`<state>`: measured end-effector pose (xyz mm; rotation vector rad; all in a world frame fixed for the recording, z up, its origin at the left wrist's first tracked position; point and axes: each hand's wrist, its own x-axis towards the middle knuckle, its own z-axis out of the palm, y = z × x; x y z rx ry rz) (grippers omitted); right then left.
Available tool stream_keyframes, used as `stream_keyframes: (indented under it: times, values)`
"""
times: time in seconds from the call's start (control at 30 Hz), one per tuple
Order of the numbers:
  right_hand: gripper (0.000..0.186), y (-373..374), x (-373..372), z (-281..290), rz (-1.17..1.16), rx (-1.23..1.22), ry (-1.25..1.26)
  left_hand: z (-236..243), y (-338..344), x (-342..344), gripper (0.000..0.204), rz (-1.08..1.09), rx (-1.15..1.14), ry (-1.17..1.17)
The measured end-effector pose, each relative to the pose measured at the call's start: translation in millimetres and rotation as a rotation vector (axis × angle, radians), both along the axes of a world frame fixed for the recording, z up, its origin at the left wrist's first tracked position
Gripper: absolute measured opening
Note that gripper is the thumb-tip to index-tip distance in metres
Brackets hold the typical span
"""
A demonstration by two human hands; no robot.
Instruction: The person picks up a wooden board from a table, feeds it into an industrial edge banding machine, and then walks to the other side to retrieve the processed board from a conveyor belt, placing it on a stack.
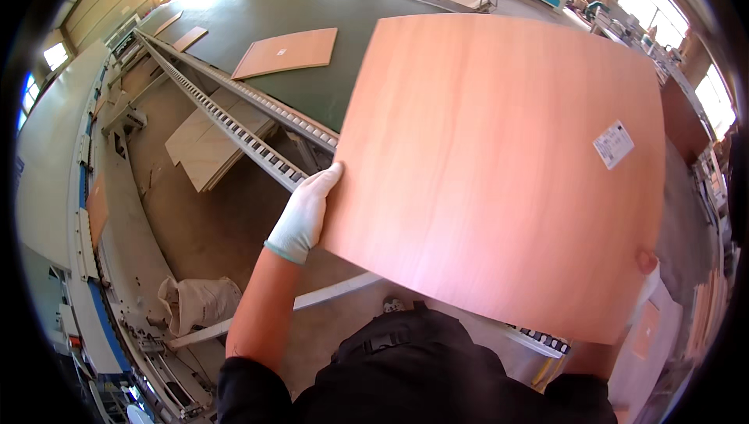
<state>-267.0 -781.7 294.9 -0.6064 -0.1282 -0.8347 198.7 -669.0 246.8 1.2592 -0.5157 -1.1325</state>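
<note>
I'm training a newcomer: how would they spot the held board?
Find the green table, upper left. Nearer, the gloved left hand grips a pinkish-brown board by its left edge. Held up, it looks far larger than the pieces on the table.

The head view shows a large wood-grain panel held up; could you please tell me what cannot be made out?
In the head view:
- Right hand: mostly hidden behind the panel.
- Left hand: fingers mostly hidden by the panel.
- Panel's back: facing away, unseen.
- Label: print too small to read.
</note>
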Motion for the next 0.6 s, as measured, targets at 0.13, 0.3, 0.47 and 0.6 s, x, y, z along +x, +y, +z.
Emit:
stream_keyframes:
  times: [0.13, 0.3, 0.47, 0.6]
  values:
    - [0.056, 7.7, 75.5, 10.5, -0.131, -0.178, 0.115, 12.2, 66.7, 13.1, 0.038, 0.221, -0.053, -0.024]
    - [0.067, 16.6, 137.2, 19.9, -0.040, -0.287, 0.195, 47.4, 147.3, 28.0, 0.031, 0.500, -0.090, -0.090]
    - [0.052, -16.6, 166.5, 6.5, 0.276, -0.109, 0.057, 67.8, 225.8, 27.3, 0.039, 0.824, -0.058, -0.286]
    - [0.064, 25.5, 222.2, 29.8, 0.155, -0.092, 0.253, 72.7, 287.1, 33.8, 0.038, 0.926, -0.067, -0.285]
